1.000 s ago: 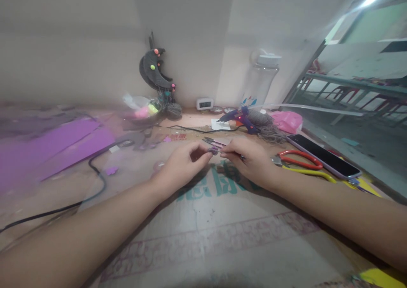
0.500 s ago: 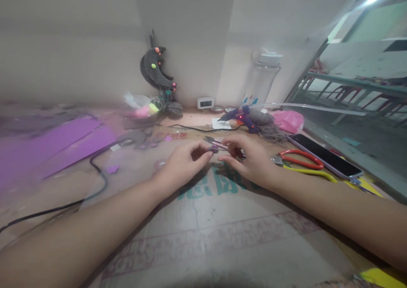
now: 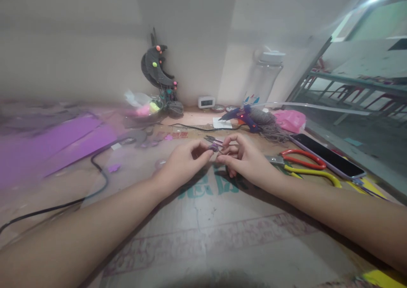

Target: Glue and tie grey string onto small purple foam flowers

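My left hand (image 3: 187,158) is closed, its thumb and forefinger pinching a small purple piece (image 3: 214,148). Close beside it on the right, my right hand (image 3: 244,154) has its thumb and fingertips drawn together at the edge of that piece. What those fingertips hold is too small to make out. A slim tool with dark pointed tips (image 3: 211,140) shows just behind the fingers. Its other end is hidden by my right hand, and I cannot tell whether it is held or lying on the table.
Right of my hands lie pliers with red and yellow handles (image 3: 305,158) and a phone (image 3: 327,156). Behind are a glue gun (image 3: 243,116), grey yarn (image 3: 262,118), a bottle (image 3: 265,78) and a small clock (image 3: 206,102). Purple sheets (image 3: 79,141) and a black cable (image 3: 103,175) occupy the left.
My right hand's fingers have shifted, with the thumb tip and forefinger now nearer the purple piece and the lower fingers curled beneath. My left hand keeps its pinch almost unmoved.
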Demonstrator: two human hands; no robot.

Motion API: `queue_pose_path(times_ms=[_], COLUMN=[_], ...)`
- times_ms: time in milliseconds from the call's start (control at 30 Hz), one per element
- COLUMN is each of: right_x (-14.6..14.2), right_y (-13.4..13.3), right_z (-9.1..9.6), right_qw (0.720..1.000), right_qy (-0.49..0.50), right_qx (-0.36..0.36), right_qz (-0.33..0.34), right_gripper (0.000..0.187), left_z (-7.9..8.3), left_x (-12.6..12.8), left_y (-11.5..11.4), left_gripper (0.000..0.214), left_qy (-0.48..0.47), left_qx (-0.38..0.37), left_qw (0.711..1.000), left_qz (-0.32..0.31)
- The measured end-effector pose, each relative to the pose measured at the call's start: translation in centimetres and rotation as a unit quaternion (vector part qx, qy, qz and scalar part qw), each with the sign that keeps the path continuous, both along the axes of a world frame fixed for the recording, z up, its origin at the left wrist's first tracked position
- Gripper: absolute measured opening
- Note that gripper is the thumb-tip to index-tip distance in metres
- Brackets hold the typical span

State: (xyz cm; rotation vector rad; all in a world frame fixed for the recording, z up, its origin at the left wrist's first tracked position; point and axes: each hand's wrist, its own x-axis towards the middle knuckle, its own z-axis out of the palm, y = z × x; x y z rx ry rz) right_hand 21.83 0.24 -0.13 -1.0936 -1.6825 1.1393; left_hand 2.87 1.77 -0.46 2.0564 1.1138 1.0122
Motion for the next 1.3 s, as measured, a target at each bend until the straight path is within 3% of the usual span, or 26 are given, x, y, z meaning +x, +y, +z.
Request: queue_pose_path(times_ms=[100,267,433,567,867,1300], right_x=[0.4,1.0,1.2,1.3,1.5,1.0], right_y=[0.5,0.7,0.7,0.8,0.9,0.7], right_z=[-0.1,-0.1,0.0,0.1,0.1,0.2], right_qw=[0.998,0.951,0.915,0.905,0.899,0.918], right_qy=[-0.033,-0.159,-0.212,-0.225,-0.239,-0.219], right_qx=[0.045,0.261,0.336,0.354,0.360,0.319], right_qz=[0.005,-0.040,-0.071,-0.071,-0.072,-0.085], right_gripper=[0.034,0.023,0.012,0.004,0.013,0.017], left_z=[0.1,0.2,0.0,-0.1,-0.1,0.0], left_x=[0.0,0.1,0.0,-0.1,0.0,0.1], left_y=[0.0,-0.1,0.0,0.1,-0.1,-0.3], left_gripper=[0.017,0.015,0.017,0.017,0.020,0.022], left_qy=[0.000,0.002,-0.003,0.002,0.009,-0.008], left_qx=[-0.002,-0.010,-0.009,0.002,-0.008,-0.027], left_qw=[1.000,1.000,1.000,1.000,1.000,0.999], left_qz=[0.002,0.000,-0.012,-0.013,-0.011,-0.024])
